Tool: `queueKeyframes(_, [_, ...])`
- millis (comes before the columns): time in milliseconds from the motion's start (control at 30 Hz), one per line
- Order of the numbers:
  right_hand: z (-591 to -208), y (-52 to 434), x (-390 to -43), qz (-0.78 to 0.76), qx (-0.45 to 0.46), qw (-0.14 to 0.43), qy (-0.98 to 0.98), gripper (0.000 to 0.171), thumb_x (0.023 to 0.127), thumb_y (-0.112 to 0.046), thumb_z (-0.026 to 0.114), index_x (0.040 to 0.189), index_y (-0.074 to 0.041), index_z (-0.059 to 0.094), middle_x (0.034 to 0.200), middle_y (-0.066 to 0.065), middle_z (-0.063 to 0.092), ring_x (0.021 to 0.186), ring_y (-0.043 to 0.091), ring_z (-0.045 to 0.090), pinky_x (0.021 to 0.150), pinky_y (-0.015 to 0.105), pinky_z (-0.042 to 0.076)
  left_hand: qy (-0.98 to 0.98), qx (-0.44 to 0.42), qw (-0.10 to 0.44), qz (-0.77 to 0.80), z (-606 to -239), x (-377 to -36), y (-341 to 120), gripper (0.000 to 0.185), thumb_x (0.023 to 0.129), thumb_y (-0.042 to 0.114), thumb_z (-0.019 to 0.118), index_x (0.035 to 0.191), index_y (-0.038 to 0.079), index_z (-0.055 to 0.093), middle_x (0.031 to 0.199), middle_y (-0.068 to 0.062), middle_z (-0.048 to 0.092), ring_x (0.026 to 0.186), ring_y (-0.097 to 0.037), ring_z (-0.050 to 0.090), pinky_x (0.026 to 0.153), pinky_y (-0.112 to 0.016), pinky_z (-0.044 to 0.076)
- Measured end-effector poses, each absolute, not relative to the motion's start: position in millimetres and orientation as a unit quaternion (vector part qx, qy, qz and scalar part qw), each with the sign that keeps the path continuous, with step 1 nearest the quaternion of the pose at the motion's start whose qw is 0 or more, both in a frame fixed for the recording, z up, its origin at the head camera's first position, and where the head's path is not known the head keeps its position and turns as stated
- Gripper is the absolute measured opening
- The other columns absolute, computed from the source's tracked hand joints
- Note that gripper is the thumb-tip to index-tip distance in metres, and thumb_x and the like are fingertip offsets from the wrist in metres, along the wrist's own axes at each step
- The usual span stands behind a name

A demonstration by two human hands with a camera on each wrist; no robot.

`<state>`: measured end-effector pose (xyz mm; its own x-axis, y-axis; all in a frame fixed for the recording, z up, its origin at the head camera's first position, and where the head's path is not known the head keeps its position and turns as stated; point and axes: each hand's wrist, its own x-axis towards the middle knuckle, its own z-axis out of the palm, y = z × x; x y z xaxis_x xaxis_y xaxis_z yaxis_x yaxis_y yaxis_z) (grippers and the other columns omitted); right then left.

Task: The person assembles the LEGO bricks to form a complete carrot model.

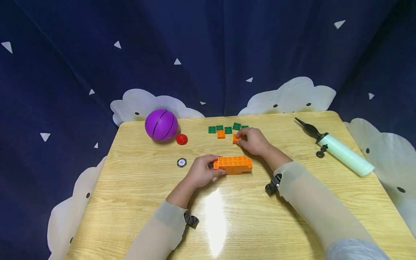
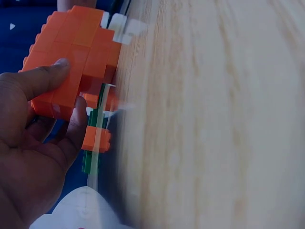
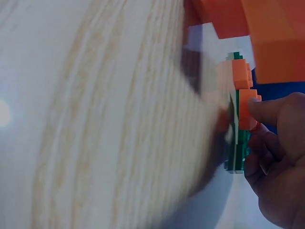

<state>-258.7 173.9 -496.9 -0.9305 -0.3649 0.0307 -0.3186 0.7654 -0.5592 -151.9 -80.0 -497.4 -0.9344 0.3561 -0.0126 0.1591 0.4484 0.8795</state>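
A purple ball (image 1: 161,125) and a red cap (image 1: 182,139) are seen far left of both grips on the wooden desk (image 1: 136,202). The left hand (image 1: 202,170) is curled around the left end of an orange brick block (image 1: 233,164), apparently to steady it flat on the desk. Just beyond, a small orange brick (image 1: 235,138) is pinched by the right hand (image 1: 254,141), beside a row of green bricks (image 1: 224,129). A pale pump (image 1: 338,148) lies well right.
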Motion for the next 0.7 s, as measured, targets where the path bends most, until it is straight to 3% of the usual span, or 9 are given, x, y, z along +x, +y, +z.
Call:
queueKeyframes(333, [-480.1,171.3,-247.4,-0.305,-0.176,0.049,0.935,0.023,0.096,-0.018,0.073,0.118,-0.013,0.068,0.103,0.006,0.069,0.089,0.025,0.059,0.081,0.039,0.051,0.852,0.153,0.091,0.493,-499.4,-152.9,-80.5,0.043,0.084,0.019,0.089,0.124,0.011,0.075,0.109,0.004,0.073,0.093,-0.012,0.067,0.081,-0.031,0.058])
queueKeyframes(700, [-464.6,172.8,-233.7,-0.301,-0.210,0.030,0.930,0.035,0.097,-0.019,0.073,0.131,-0.011,0.070,0.123,0.008,0.071,0.096,0.024,0.061,0.083,0.040,0.052,0.858,0.152,0.089,0.483,-499.4,-152.8,-80.4,0.044,0.084,0.021,0.089,0.125,0.012,0.075,0.115,0.002,0.073,0.098,-0.013,0.067,0.086,-0.033,0.057])
